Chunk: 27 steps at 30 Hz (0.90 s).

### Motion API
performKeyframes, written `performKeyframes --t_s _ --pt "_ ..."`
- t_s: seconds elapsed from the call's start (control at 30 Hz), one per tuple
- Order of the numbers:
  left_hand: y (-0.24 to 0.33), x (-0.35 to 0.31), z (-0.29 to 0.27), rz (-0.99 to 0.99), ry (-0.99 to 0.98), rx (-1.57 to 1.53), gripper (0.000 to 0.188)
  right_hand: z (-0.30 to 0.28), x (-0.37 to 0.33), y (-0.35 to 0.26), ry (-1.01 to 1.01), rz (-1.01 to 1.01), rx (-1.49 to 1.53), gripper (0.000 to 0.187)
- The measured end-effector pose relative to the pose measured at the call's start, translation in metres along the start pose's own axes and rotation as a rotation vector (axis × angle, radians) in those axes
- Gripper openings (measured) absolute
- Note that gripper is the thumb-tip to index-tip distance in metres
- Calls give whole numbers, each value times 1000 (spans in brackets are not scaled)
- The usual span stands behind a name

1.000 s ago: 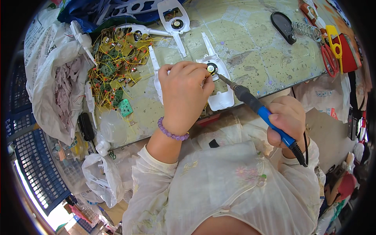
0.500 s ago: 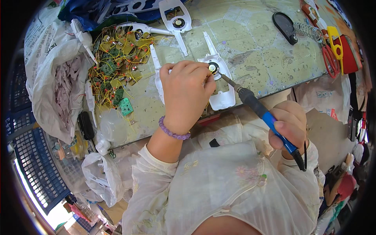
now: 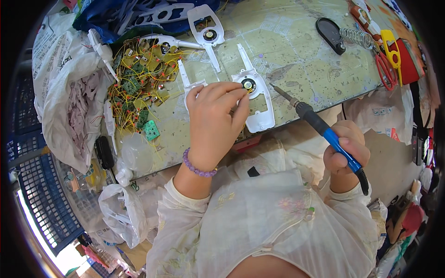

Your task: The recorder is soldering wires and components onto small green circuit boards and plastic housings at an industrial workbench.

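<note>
One soldering iron (image 3: 330, 135) held just clear of a round speaker (image 3: 248, 85)

Gripped in the right hand (image 3: 345, 148), with fingers wrapped around the blue handle: the iron, slanting forward and to the left. Pointed toward a white casing (image 3: 260, 122), with the metal tip just beside the right-hand rim and apart from the speaker.

Set inside that casing, near its upper middle: the speaker, black-edged with a paler centre. Laid on the pale green worktop (image 3: 296, 60) close to the near edge, with a narrow stem pointing away from the body.

Poised at the casing's left side: the left hand (image 3: 214, 109), back upward, with thumb and forefinger at or very near the speaker's left edge. Impossible to make out any contact between those fingertips, or any item pinched there. Worn on the left wrist: a purple bead bracelet (image 3: 199, 171). Partly covered by the same hand: a second white casing (image 3: 183, 74), with its stem showing beyond the fingers.

Farther off on the worktop: a third white casing (image 3: 213, 54), also fitted with a speaker. Heaped to the left: circuit boards (image 3: 134, 85) tangled with yellow wires, with a bright green board (image 3: 150, 130) at the near end. Beside that heap: a white plastic bag (image 3: 53, 116). Toward the upper right: a black base (image 3: 328, 34) with a metal coil (image 3: 357, 37), then a yellow tool (image 3: 393, 55).
</note>
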State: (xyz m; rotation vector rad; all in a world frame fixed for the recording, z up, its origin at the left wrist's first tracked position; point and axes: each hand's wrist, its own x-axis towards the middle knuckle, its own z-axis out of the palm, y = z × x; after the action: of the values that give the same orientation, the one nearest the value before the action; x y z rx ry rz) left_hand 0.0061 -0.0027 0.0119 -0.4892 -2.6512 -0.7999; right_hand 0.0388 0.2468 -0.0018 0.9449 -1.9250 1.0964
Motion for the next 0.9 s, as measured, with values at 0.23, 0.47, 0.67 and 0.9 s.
performKeyframes --t_s 0.23,0.47,0.67,0.9 --pt "10 -4 -1 -19 -51 -112 7 -1 -3 -1 38 39 11 37" --pt "13 -2 2 -119 -72 -233 6 3 -8 1 119 76 38 36" --pt "8 -1 7 -138 0 -301 7 5 -6 3 123 74 72 34" --pt "8 5 18 -154 66 -4 7 9 -4 6 104 56 93 34"
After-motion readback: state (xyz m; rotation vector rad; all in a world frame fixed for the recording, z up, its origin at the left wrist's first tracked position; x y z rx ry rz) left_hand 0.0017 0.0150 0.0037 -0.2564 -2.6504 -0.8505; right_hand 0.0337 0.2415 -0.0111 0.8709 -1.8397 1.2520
